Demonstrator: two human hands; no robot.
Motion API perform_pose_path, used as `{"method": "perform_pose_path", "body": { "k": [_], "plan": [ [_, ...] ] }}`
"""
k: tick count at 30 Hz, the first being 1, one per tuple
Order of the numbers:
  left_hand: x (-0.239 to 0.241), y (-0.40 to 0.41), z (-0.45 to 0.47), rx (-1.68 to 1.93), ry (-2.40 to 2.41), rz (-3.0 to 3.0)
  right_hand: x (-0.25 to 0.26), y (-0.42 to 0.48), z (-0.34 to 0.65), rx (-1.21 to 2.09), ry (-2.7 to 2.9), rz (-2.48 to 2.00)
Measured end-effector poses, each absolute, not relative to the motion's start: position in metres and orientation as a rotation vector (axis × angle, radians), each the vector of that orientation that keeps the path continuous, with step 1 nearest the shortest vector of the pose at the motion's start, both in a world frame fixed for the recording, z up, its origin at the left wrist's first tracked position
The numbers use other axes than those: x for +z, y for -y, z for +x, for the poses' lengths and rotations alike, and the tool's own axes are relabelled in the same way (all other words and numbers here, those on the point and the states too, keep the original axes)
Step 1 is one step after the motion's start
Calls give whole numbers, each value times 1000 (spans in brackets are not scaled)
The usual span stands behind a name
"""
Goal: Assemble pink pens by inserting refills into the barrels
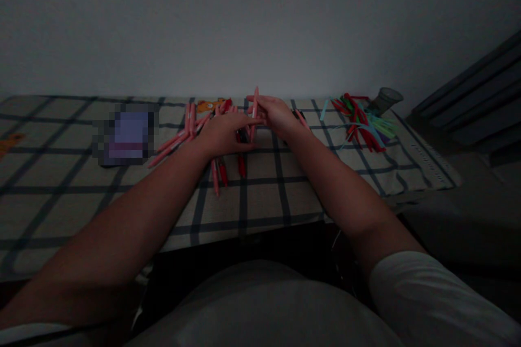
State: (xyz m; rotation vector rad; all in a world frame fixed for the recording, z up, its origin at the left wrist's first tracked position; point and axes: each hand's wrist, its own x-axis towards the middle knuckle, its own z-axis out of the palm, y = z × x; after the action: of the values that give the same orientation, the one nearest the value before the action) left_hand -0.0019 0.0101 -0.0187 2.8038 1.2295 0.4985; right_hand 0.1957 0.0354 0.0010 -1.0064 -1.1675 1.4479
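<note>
In the head view, my right hand (275,115) is closed on a pink pen (255,100), which stands nearly upright between its thumb and fingers. My left hand (226,129) reaches in from the left, fingers stretched and thumb apart below them, its fingertips at the pen's lower part. Whether they press on it is hard to tell in the dim light. Under and around my left hand lie several pink pens (190,119), partly hidden by it. Red pens (223,172) point toward me below the hand. More pens (302,118) show behind my right wrist.
A checked cloth (262,200) covers the table against a plain wall. To the left lies a blurred-out phone-like object (129,133). On the right, a bundle of red, green and blue strips (362,124) lies beside a tipped, see-through cup (386,98).
</note>
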Motion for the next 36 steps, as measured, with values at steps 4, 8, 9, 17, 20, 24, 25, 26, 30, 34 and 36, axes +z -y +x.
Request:
{"method": "perform_pose_path", "body": {
  "k": [4,8,9,17,20,24,25,26,30,34,36],
  "plan": [
    [-18,-9,-1,521,-1208,2821,6,-29,192,1524,1121,-1038],
    [-15,-6,0,534,-1248,2853,7,-26,189,1548,1129,-1022],
    [-14,-5,1,538,-1262,2857,6,-26,189,1547,1138,-1022],
    [-13,-2,3,559,-1320,2860,0,-31,188,1535,1179,-1053],
    [-13,-2,3,562,-1311,2866,-3,-34,189,1528,1199,-1041],
    [-13,-2,3,556,-1290,2885,-5,-35,189,1485,1256,-1062],
    [-12,-2,3,546,-1291,2883,-5,-36,189,1477,1260,-1067],
    [-12,-2,2,536,-1297,2879,-5,-36,189,1471,1260,-1069],
    [-11,-1,1,525,-1301,2864,-5,-34,189,1476,1234,-1059],
    [-12,-1,1,547,-1288,2854,-5,-34,189,1507,1211,-1042],
    [-13,-2,1,553,-1286,2859,-6,-36,189,1506,1220,-1036]
  ]
}}
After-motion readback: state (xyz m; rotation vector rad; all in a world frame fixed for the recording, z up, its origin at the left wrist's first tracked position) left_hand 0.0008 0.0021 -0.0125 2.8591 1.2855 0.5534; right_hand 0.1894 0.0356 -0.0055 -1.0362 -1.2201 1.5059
